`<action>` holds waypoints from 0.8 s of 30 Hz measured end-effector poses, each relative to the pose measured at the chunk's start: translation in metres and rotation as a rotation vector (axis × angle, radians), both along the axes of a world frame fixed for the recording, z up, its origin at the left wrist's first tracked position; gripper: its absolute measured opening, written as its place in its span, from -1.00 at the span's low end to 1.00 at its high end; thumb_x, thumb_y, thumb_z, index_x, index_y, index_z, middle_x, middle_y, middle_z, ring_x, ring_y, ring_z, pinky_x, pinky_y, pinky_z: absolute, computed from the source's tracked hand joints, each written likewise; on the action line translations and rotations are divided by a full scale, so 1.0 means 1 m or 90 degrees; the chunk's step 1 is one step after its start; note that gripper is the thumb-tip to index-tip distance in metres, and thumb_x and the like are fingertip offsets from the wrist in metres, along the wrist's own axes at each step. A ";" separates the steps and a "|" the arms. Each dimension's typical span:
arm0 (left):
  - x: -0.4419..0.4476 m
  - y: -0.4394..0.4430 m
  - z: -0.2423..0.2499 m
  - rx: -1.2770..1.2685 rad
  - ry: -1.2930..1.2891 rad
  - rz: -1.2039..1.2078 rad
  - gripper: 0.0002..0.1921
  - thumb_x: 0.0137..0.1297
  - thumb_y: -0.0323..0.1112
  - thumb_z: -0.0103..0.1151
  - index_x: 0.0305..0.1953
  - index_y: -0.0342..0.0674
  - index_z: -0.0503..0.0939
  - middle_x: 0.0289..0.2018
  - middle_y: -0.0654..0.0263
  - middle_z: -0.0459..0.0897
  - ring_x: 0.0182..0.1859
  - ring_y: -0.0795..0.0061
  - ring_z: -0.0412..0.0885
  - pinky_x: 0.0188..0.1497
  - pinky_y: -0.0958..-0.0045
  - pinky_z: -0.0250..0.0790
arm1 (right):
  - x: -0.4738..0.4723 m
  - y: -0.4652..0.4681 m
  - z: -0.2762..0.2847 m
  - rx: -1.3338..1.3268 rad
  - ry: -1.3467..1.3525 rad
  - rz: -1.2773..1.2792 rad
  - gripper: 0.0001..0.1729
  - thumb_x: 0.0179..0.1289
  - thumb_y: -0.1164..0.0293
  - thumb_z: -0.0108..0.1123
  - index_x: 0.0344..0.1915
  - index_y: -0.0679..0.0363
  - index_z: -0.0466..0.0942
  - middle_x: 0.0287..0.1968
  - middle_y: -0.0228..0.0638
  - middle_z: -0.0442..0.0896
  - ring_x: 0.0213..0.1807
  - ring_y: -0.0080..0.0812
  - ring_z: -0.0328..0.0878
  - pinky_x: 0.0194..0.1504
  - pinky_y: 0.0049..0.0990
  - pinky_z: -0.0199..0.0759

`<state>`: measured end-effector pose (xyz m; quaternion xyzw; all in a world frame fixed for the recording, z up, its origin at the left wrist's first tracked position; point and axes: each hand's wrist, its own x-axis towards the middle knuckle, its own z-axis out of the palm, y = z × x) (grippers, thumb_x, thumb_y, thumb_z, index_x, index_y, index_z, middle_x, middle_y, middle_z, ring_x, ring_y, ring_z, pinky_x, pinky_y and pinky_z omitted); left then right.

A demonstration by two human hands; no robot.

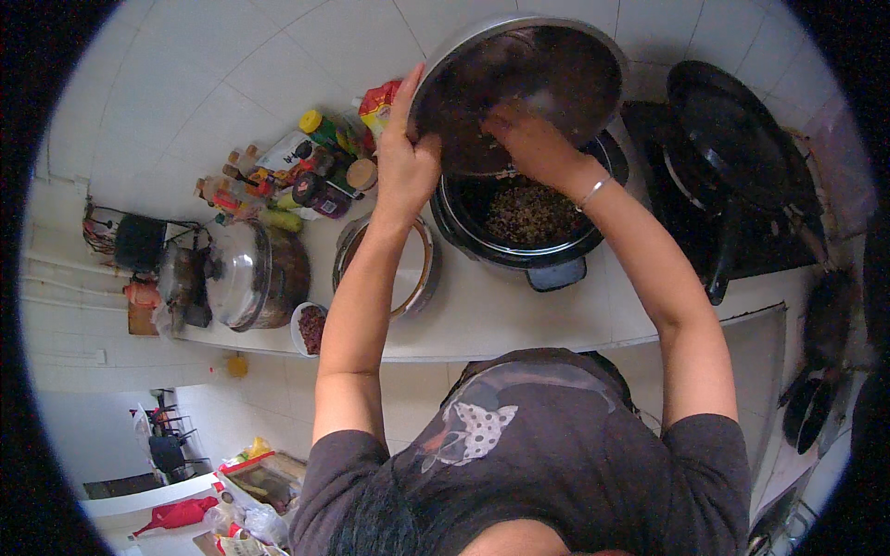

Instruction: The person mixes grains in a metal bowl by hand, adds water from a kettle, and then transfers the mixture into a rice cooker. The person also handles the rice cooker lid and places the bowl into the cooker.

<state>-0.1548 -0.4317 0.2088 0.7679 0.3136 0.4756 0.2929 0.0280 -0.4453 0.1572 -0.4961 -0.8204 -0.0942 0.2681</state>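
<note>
My left hand [410, 156] grips the left rim of a large metal basin [577, 83], which is tilted with its opening towards me. Inside it is my right hand [539, 149], wearing a silver bracelet [593, 193] at the wrist. Its fingers are blurred against the dark inner surface, so whether they hold anything is unclear. Small bits cling near the basin's lower edge. Directly below stands a black electric cooker [480, 247] without a lid over it. A heap of brownish grains [528, 212] lies in its dark inner pot. The basin and my right forearm hide the cooker's far side.
Left of the cooker stands a round metal pot [424, 295], partly behind my left forearm. A small white bowl [297, 333] holds dark red pieces. Farther left is a lidded steel pot [268, 278]; bottles and jars [320, 194] crowd the wall. A black pan [730, 132] rests over the hob [765, 250].
</note>
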 end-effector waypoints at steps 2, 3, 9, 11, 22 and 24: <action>-0.003 0.000 0.000 -0.002 0.016 0.018 -0.32 -0.09 -0.73 -0.23 0.21 -0.28 0.21 0.06 0.15 0.41 0.14 0.38 0.35 0.18 0.50 0.14 | 0.000 -0.008 -0.002 -0.105 -0.039 0.012 -0.59 -0.14 0.71 0.04 -0.22 0.12 0.52 -0.08 -0.18 0.52 0.00 -0.15 0.44 0.01 -0.31 0.36; -0.005 0.000 -0.001 -0.029 0.019 0.015 -0.32 -0.09 -0.73 -0.23 0.21 -0.29 0.20 0.07 0.15 0.41 0.14 0.38 0.36 0.18 0.50 0.14 | 0.001 -0.010 0.000 -0.230 -0.047 0.020 -0.60 -0.13 0.70 0.04 -0.22 0.12 0.52 -0.07 -0.17 0.51 0.00 -0.14 0.44 0.00 -0.31 0.37; -0.001 0.002 -0.001 -0.118 -0.059 -0.031 -0.32 -0.08 -0.72 -0.23 0.21 -0.30 0.18 0.07 0.14 0.40 0.13 0.37 0.36 0.19 0.49 0.12 | -0.007 0.006 0.031 0.151 0.276 0.060 -0.54 -0.10 0.71 0.02 -0.14 0.11 0.52 -0.05 -0.16 0.50 0.02 -0.13 0.43 0.03 -0.32 0.35; 0.001 -0.001 0.001 -0.134 -0.057 -0.033 -0.33 -0.08 -0.71 -0.23 0.21 -0.31 0.17 0.07 0.14 0.40 0.14 0.37 0.35 0.20 0.48 0.10 | -0.014 0.017 0.039 0.242 0.259 0.079 -0.55 -0.09 0.71 0.02 -0.13 0.14 0.52 -0.05 -0.16 0.50 0.03 -0.14 0.43 0.05 -0.33 0.34; -0.009 0.001 0.005 -0.094 -0.051 -0.022 -0.36 -0.10 -0.68 -0.24 0.17 -0.37 0.21 0.04 0.13 0.42 0.13 0.38 0.35 0.18 0.46 0.14 | -0.006 -0.016 0.021 -0.105 -0.048 0.046 -0.43 -0.07 0.71 -0.02 0.05 0.21 0.39 0.15 -0.21 0.36 0.17 -0.17 0.31 0.17 -0.35 0.26; -0.009 0.002 0.002 -0.109 -0.062 -0.040 -0.37 -0.11 -0.66 -0.23 0.15 -0.37 0.23 0.03 0.14 0.42 0.11 0.39 0.36 0.17 0.47 0.14 | -0.008 -0.014 0.027 0.000 0.027 0.059 -0.38 -0.08 0.74 -0.05 0.09 0.20 0.35 0.20 -0.20 0.29 0.22 -0.17 0.24 0.21 -0.35 0.21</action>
